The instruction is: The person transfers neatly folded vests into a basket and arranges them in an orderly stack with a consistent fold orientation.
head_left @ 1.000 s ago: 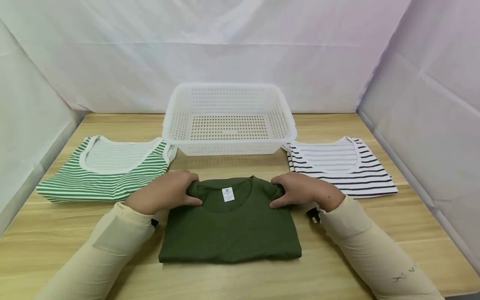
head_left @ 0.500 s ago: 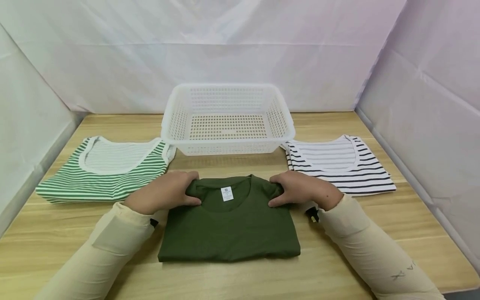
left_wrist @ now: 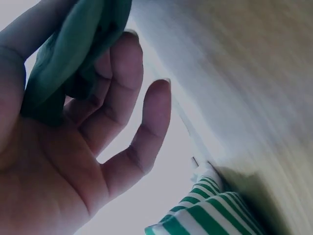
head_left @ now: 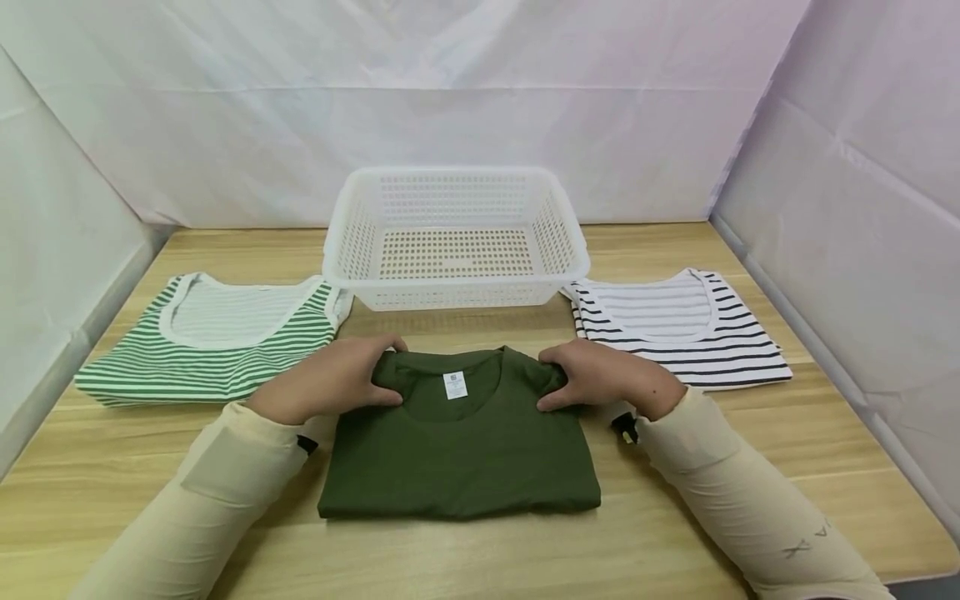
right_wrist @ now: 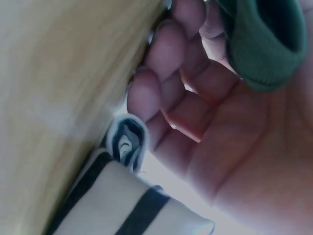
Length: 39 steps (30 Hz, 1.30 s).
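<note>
A folded dark green T-shirt (head_left: pixel 461 462) lies at the front middle of the table, its neckline with a white label (head_left: pixel 454 385) toward the back. My left hand (head_left: pixel 333 379) grips its left shoulder between thumb and fingers. On the opposite shoulder, my right hand (head_left: pixel 603 377) pinches the cloth the same way. In the left wrist view a bunched green fold (left_wrist: pixel 68 58) runs between thumb and fingers, with the little finger standing free. The right wrist view has a green edge (right_wrist: pixel 264 49) by the palm, fingers curled beneath it.
A white plastic basket (head_left: pixel 457 293) with perforated sides stands at the back middle. To the left lies a folded green-striped shirt (head_left: pixel 202 367), to the right a folded black-striped one (head_left: pixel 697 358). White sheeting (head_left: pixel 450 125) closes off the table's back and sides.
The T-shirt's near edge has crept up slightly in the head view. Both hands keep their hold on the shoulders, the left fingertips shifting a little.
</note>
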Each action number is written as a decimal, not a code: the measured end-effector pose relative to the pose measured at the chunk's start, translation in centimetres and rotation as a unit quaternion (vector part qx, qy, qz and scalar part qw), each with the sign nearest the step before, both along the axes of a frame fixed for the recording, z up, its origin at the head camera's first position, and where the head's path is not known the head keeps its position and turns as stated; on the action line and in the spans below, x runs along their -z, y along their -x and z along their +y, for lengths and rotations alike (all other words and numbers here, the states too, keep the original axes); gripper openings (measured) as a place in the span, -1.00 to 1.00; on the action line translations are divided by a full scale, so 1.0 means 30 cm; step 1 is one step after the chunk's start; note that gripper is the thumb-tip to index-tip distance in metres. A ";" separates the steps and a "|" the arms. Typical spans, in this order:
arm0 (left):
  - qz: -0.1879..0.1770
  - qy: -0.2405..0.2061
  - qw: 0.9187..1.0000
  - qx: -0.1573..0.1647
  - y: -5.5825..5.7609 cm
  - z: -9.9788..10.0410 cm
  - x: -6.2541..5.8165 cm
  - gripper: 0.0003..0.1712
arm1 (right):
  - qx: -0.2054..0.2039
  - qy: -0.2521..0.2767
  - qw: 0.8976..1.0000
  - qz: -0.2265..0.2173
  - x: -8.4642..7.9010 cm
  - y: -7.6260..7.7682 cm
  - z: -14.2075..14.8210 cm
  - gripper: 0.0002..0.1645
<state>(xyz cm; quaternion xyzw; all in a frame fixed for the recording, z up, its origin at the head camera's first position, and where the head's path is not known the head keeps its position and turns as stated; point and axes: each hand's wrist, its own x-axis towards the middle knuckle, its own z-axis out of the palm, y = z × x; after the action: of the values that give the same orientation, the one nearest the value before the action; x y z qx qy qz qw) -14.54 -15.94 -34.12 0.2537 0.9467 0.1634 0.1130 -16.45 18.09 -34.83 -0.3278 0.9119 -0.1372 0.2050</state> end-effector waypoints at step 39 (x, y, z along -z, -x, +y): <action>-0.082 -0.025 0.996 -0.019 0.029 -0.026 -0.011 -0.62 | -0.024 0.015 0.999 -0.022 0.001 -0.004 -0.009 -0.74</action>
<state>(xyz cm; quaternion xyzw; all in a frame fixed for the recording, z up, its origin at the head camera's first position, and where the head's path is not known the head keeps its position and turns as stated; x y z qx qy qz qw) -15.40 -16.72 -33.80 0.2238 0.9345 0.2098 0.1805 -16.32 17.82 -34.86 -0.3498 0.8969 -0.1532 0.2228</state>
